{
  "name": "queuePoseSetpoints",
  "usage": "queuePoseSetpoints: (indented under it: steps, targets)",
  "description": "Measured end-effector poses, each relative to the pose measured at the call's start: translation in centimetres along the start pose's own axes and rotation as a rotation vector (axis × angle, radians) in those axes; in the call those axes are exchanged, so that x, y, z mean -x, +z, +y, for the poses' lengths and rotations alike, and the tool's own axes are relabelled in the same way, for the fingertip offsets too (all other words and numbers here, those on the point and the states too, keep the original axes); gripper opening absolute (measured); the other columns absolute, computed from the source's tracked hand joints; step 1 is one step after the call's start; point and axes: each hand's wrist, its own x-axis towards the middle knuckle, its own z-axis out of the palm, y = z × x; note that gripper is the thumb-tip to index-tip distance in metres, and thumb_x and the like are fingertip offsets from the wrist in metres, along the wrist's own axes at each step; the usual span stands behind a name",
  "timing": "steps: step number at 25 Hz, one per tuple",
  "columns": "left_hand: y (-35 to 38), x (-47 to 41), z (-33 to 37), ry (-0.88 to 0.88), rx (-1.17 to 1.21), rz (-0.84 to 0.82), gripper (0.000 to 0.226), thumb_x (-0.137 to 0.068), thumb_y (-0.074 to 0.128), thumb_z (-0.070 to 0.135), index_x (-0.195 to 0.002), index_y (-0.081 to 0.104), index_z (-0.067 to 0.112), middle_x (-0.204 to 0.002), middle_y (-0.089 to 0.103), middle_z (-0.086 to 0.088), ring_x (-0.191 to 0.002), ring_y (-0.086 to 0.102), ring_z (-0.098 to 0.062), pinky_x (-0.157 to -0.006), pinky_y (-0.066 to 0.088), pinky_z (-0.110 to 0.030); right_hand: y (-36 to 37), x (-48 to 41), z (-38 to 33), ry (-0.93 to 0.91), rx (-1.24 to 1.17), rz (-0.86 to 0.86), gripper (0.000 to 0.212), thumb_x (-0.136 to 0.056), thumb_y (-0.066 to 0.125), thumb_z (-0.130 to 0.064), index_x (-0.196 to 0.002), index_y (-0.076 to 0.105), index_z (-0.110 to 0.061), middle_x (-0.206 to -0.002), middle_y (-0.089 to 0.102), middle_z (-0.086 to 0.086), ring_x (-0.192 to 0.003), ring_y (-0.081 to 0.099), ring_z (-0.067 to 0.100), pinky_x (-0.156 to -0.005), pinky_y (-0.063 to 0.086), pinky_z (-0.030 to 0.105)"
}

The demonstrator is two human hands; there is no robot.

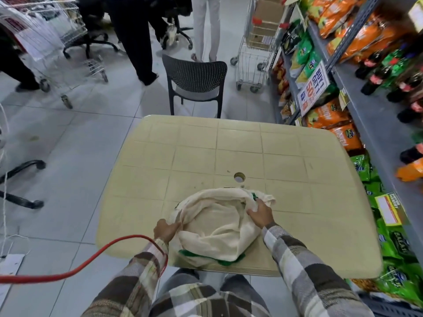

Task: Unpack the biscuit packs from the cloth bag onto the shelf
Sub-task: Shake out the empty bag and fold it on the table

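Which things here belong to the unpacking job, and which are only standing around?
Job: cloth bag, left hand and right hand holding its rim, shelf. Biscuit packs not visible.
Lying about: table, chair, trolley, red cable.

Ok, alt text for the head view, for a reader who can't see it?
A person's left hand and right hand grip opposite edges of a cream cloth bag on a beige table. Shelves of snack bags and bottles stand on the right; a dark chair sits beyond the table.
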Motion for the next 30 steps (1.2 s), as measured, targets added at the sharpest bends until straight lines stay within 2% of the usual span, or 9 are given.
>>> queuePoseSetpoints:
  steps: [3,5,8,11,14,18,20,27,30]
  targets:
    - [-0.7,-0.7,0.1,0.019,0.007,-0.026,0.031,-0.080,0.074,0.022,-0.100,0.069,-0.002,-0.104,0.069,-0.020,-0.096,0.061,-0.034,-0.076,0.047,-0.035,0.2,-0.6,0.4,0.048,-0.039,0.034,0.030,-0.085,0.068,-0.014,-0.109,0.068,0.006,-0.100,0.067,0.018,-0.098,0.062,0.031,-0.083,0.047,0.033]
    - [-1.3,-0.8,0.7,0.052,0.034,0.026,0.029,-0.081,0.073,0.023,-0.097,0.068,-0.001,-0.100,0.068,-0.020,-0.093,0.061,-0.034,-0.072,0.043,-0.033,-0.2,-1.1,1.1,0.072,-0.034,0.020,0.031,-0.075,0.072,-0.020,-0.089,0.071,0.008,-0.077,0.061,0.011,-0.076,0.056,0.024,-0.070,0.048,0.035]
    - [-2.8,-0.8,2.7,0.210,0.032,0.147,0.021,-0.084,0.066,0.016,-0.098,0.062,0.000,-0.098,0.065,-0.018,-0.095,0.061,-0.036,-0.072,0.040,-0.033,-2.2,-1.7,1.8,0.032,-0.045,0.016,0.017,-0.078,0.075,-0.016,-0.080,0.069,0.000,-0.076,0.062,0.010,-0.076,0.056,0.023,-0.068,0.043,0.031]
    - [-4.4,-1.1,5.1,0.389,0.070,0.256,0.015,-0.085,0.056,0.007,-0.098,0.063,0.003,-0.096,0.066,-0.015,-0.094,0.061,-0.034,-0.074,0.042,-0.033,-5.1,-2.4,2.9,0.016,-0.221,0.114,0.016,-0.070,0.071,-0.028,-0.072,0.068,-0.012,-0.070,0.063,0.004,-0.074,0.059,0.023,-0.075,0.055,0.041]
    - [-5.3,-1.7,7.6,0.489,0.044,0.356,0.018,-0.084,0.052,0.006,-0.099,0.063,0.006,-0.102,0.064,-0.016,-0.099,0.058,-0.035,-0.081,0.047,-0.039,-7.0,-3.5,4.1,-0.015,-0.338,0.274,0.009,-0.062,0.066,-0.018,-0.060,0.060,-0.012,-0.057,0.052,-0.003,-0.062,0.050,0.018,-0.067,0.059,0.046]
    - [-5.4,-1.1,10.9,0.600,-0.019,0.505,0.020,-0.076,0.053,-0.005,-0.094,0.057,0.000,-0.109,0.049,-0.020,-0.105,0.044,-0.037,-0.078,0.040,-0.040,-9.0,-2.5,2.8,-0.143,-0.313,0.392,0.019,-0.065,0.064,0.002,-0.058,0.047,-0.003,-0.055,0.038,-0.002,-0.058,0.037,0.014,-0.048,0.035,0.026]
    - [-5.4,-0.9,11.9,0.606,-0.036,0.539,0.021,-0.071,0.058,-0.004,-0.090,0.054,0.003,-0.108,0.047,-0.019,-0.103,0.043,-0.036,-0.072,0.040,-0.040,-9.4,-2.3,2.6,-0.197,-0.350,0.355,0.024,-0.065,0.066,-0.002,-0.058,0.045,-0.009,-0.056,0.038,-0.004,-0.058,0.034,0.013,-0.047,0.026,0.023]
    - [-5.0,-1.9,11.3,0.615,-0.084,0.400,0.011,-0.085,0.054,0.008,-0.095,0.059,0.006,-0.098,0.057,-0.011,-0.091,0.050,-0.027,-0.077,0.042,-0.036,-10.1,-2.8,3.0,-0.340,-0.433,0.136,0.027,-0.065,0.074,-0.034,-0.073,0.057,-0.015,-0.060,0.047,-0.007,-0.058,0.040,0.009,-0.056,0.032,0.023]
    - [-4.8,-2.3,10.6,0.643,-0.147,0.372,0.021,-0.084,0.051,-0.004,-0.096,0.066,0.004,-0.098,0.061,-0.012,-0.099,0.051,-0.031,-0.083,0.044,-0.038,-10.0,-3.2,2.5,-0.333,-0.548,0.157,0.018,-0.072,0.066,-0.023,-0.073,0.051,-0.013,-0.069,0.049,-0.004,-0.067,0.042,0.013,-0.062,0.035,0.026]
